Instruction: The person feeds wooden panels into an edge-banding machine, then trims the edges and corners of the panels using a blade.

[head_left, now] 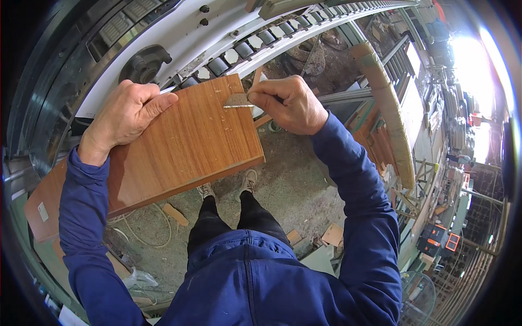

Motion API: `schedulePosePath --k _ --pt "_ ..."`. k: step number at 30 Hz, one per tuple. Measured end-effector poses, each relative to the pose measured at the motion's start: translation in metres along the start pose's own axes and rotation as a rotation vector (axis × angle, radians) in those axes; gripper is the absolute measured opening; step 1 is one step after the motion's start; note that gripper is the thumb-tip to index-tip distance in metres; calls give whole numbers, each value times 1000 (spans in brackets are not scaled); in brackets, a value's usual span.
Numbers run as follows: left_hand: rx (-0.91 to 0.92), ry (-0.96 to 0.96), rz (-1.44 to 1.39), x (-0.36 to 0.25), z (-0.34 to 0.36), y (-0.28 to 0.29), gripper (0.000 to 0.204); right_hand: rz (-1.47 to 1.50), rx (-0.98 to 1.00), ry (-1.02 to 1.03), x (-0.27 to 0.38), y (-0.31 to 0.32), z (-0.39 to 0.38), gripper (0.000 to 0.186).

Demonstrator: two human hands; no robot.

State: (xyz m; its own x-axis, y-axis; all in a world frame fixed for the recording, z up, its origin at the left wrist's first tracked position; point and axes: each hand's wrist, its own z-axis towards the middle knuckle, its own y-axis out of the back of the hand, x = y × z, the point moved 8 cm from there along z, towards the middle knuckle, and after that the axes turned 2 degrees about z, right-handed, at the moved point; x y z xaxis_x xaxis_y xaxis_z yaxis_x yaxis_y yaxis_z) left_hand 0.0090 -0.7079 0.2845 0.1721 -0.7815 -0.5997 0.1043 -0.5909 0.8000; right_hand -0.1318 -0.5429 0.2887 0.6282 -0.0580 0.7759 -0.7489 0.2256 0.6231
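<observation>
- Wood-grain brown laminated board (pixel 179 146), rectangular, lies tilted across centre-left of the frame, its far end resting on the grey-white machine with a roller track (pixel 261 38) at the top.
- Left hand (pixel 128 111), upper left: palm down on the board's far left corner, thumb flat on the face. Grip is a flat press, nothing enclosed.
- Right hand (pixel 291 103), upper centre: fingers pinched narrow on a small flat metal scraper blade (pixel 238 101), its edge touching the board's right-hand edge near the far corner.
- Progress (judgement): pale flecks lie scattered on the face below the blade; the blade sits near the far corner, so most of the right edge toward the person looks untreated. Left and near edges: cannot tell.
- Edges: the near right corner of the board overhangs the dusty concrete floor (pixel 293 185), above the person's shoes; the lower-left end runs out behind the left sleeve.
- Open room: free space right of the board down to the floor; stacked timber and frames (pixel 391 125) stand well apart at right. Offcuts and a loose cord lie on the floor, lower left.
</observation>
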Motion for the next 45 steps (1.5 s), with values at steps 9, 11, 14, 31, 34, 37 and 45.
schedulePosePath --k 9,11,14,31,34,37,45 --pt "9 13 -16 3 1 -2 59 -57 25 98 6 -6 -26 13" --pt "26 22 -21 5 1 -4 59 -52 -29 72 6 -1 -19 13" --pt "5 0 -31 6 1 -3 59 -11 -132 31 -4 4 -6 13" --pt "-42 -11 -52 5 1 0 60 -10 -28 -35 -1 0 -10 13" --pt "-13 29 -71 8 1 -2 59 16 -39 -35 0 1 -14 13" --pt "-15 20 -58 7 2 -1 59 2 -43 -5 0 -1 -19 13" --pt "-6 29 -81 7 1 0 60 -12 -28 -12 4 -2 -30 12"
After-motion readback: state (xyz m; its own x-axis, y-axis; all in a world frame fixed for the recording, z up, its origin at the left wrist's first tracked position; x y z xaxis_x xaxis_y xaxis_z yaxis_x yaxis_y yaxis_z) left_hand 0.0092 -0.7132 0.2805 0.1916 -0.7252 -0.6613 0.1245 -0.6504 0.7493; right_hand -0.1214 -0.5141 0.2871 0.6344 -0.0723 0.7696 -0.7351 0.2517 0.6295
